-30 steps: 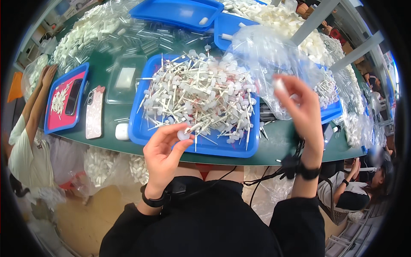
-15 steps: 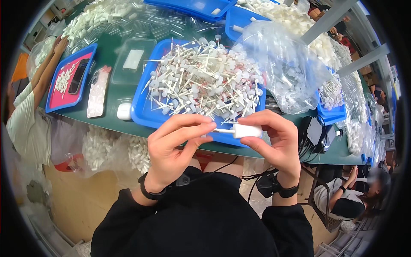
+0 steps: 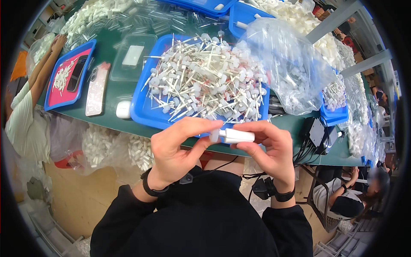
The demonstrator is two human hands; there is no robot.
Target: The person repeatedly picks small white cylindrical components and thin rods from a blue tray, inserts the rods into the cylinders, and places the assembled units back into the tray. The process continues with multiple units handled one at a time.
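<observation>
My left hand pinches a white stick part by its translucent round end, between thumb and fingertips. Opposite it, my right hand grips a white hollow plastic housing with the thumb below and fingers above. The stick's thin shaft is mostly hidden inside the housing, and only a short stretch by the round end shows. Both hands are just over the near edge of a blue tray. Heaped in that tray are many similar stick parts with pale discs and thin red wires.
Left of the tray lie a white earbud-style case, a pink phone and a lidded clear box. A small blue tray with a pink base holds a dark phone. Plastic bag and black boxes with cables stand right. Another person's arms reach in at left.
The stick's shaft, half a second ago mostly outside, has slid into the housing. My left fingers have come closer to my right hand, and the housing is tilted slightly differently.
</observation>
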